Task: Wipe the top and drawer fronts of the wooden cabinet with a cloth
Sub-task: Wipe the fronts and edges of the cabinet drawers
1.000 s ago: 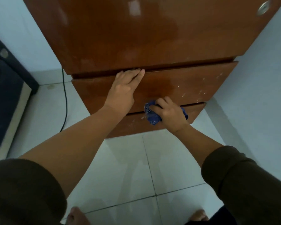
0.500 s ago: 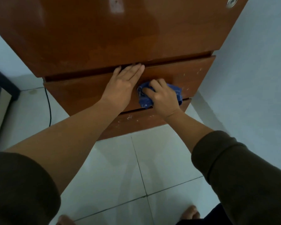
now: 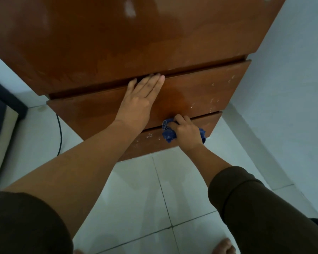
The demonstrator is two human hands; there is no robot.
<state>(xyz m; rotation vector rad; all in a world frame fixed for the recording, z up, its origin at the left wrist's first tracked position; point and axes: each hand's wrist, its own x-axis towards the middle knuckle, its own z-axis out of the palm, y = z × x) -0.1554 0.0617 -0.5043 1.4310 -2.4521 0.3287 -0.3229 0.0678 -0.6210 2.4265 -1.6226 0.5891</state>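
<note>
1. We hold the blue cloth (image 3: 168, 134) bunched in our right hand (image 3: 186, 132), pressed against the lower drawer front (image 3: 173, 142) of the wooden cabinet (image 3: 136, 43).
2. Our left hand (image 3: 141, 99) lies flat, fingers straight, on the upper drawer front (image 3: 200, 90).
3. The cloth looks soft and light — best gripped wadded, as now.
4. The glossy wood is likely slippery — white flecks show on both fronts.
5. The cabinet top runs out of frame; much of the cloth hides under our fingers.

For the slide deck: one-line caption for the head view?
Right hand wipes lower drawer front with blue cloth; left hand braces flat on upper drawer.
</note>
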